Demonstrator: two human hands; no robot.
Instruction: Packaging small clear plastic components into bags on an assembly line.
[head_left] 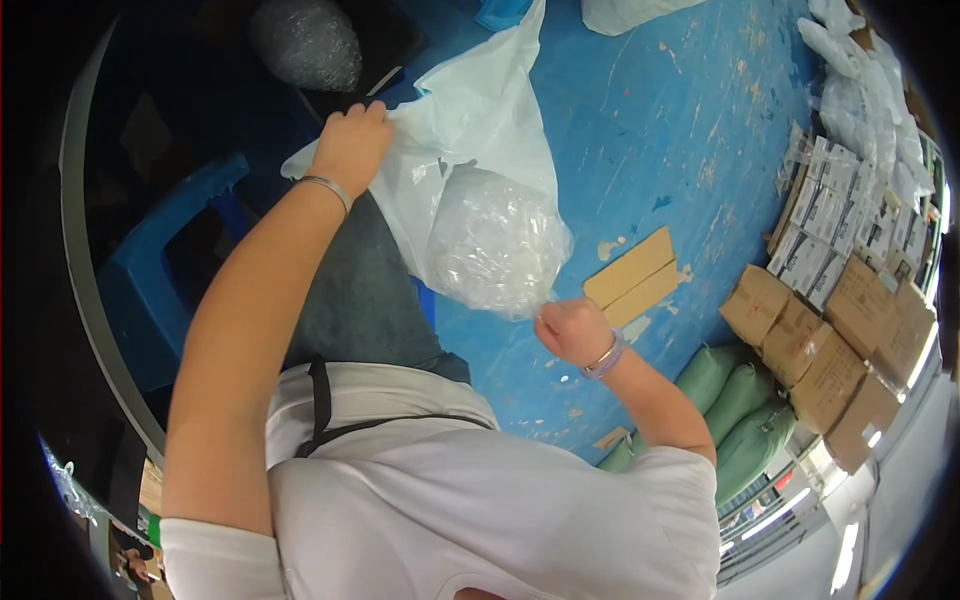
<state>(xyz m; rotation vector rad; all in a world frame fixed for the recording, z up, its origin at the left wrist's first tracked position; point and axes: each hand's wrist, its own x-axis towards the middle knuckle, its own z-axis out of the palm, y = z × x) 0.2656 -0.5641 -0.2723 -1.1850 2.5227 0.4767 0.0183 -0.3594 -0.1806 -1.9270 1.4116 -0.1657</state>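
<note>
"What do we have on up top?"
"A white shirt (pixel 480 510) with short sleeves (pixel 225 565), and a narrow black strap (pixel 321 400) across the pale cloth at our waist."
"And on the far side of that?"
"Dark grey trousers (pixel 365 290)."
"Our wrists?"
"A slim, silvery bracelet (pixel 330 186) by our bare left hand (pixel 352 148), a thicker, pale bangle (pixel 610 358) by our right hand (pixel 576 331)."
</note>
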